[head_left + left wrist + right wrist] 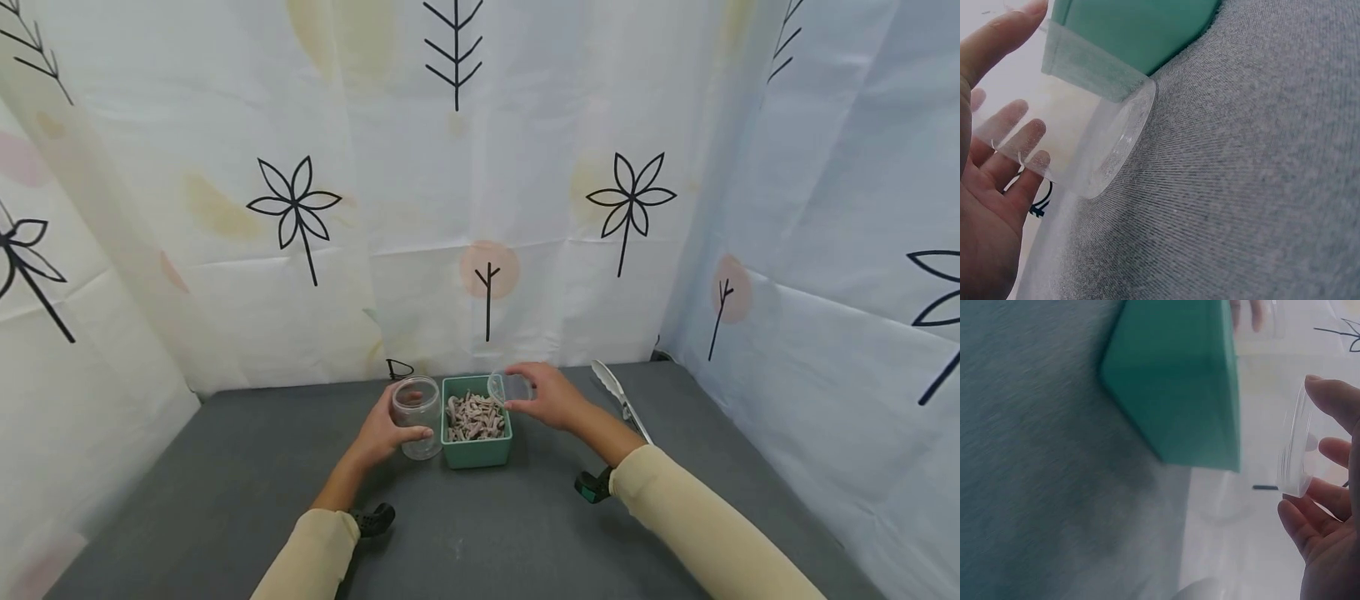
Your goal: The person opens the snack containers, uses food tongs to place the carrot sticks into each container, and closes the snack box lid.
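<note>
My left hand [386, 429] grips a clear, round jar [417, 425] from its left side, thumb across the front. In the left wrist view the jar's base [1125, 140] is right at the grey cloth, and nothing shows inside its clear wall. Just right of the jar stands a green rectangular bin [477, 455], filled with small greyish-pink twisted pieces [476, 417]. My right hand [551, 396] pinches a clear plastic lid [510, 388] by its edge, above the bin's right rim. The lid [1297, 440] is tilted nearly edge-on in the right wrist view.
Metal tongs [622, 396] lie on the dark grey table [480, 533] to the right, partly behind my right forearm. A patterned white curtain [405, 308] hangs behind the table and along both sides. My cream sleeves reach in from the front.
</note>
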